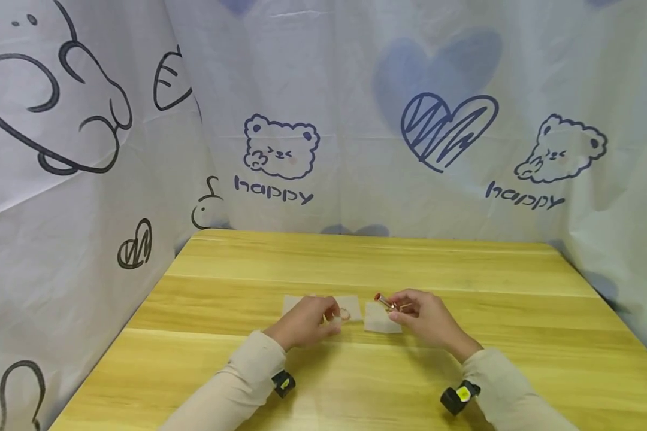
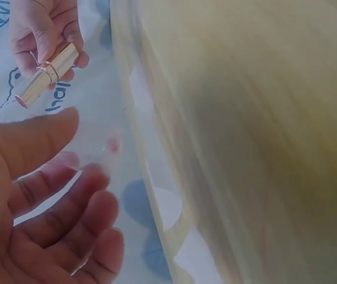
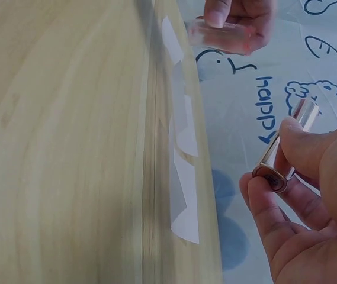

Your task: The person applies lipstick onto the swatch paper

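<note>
My right hand [image 1: 423, 314] pinches a shiny gold lipstick tube [image 2: 47, 76] between thumb and fingers. Its reddish end [image 1: 378, 297] points up and to the left in the head view. Around the tube's middle a thin raised band shows in the left wrist view. My left hand [image 1: 307, 322] pinches a clear, hollow cap [image 3: 220, 36] with a reddish tint at one end. The cap is faint in the head view and partly covered by the fingers. Both hands are just above the table, a short way apart.
Two pieces of thin white paper lie on the wooden table [image 1: 323, 383], one paper [image 1: 349, 304] behind my left hand and another paper [image 1: 380, 320] below the tube. A white printed curtain [image 1: 350, 161] hangs behind the table and along its sides.
</note>
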A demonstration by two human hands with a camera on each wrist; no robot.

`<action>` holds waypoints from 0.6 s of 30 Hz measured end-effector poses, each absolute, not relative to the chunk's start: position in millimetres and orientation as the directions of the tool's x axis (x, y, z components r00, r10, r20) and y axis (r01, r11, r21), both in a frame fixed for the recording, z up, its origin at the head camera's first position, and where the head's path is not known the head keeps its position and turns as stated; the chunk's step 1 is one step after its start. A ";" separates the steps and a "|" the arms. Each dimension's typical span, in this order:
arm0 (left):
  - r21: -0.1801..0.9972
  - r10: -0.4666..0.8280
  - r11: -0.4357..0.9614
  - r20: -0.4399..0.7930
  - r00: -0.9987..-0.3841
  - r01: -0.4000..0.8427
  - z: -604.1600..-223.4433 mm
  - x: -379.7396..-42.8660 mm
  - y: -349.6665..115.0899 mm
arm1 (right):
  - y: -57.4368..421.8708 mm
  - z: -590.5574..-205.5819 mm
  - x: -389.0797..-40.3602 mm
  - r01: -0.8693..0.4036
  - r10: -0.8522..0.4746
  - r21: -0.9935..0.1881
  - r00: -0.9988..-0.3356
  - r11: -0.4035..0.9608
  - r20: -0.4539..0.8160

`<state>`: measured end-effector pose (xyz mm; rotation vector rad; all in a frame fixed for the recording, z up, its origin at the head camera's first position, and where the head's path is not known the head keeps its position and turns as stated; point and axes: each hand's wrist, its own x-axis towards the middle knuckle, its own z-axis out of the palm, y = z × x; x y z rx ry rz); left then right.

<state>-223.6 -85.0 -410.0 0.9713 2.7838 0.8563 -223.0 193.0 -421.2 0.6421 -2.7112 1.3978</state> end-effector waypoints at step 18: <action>0.503 0.598 0.701 -0.027 -0.801 0.506 -415.9 -217.5 -85.7 | 191.8 -418.6 -220.6 -0.348 -0.359 -0.793 -0.917 0.500 0.175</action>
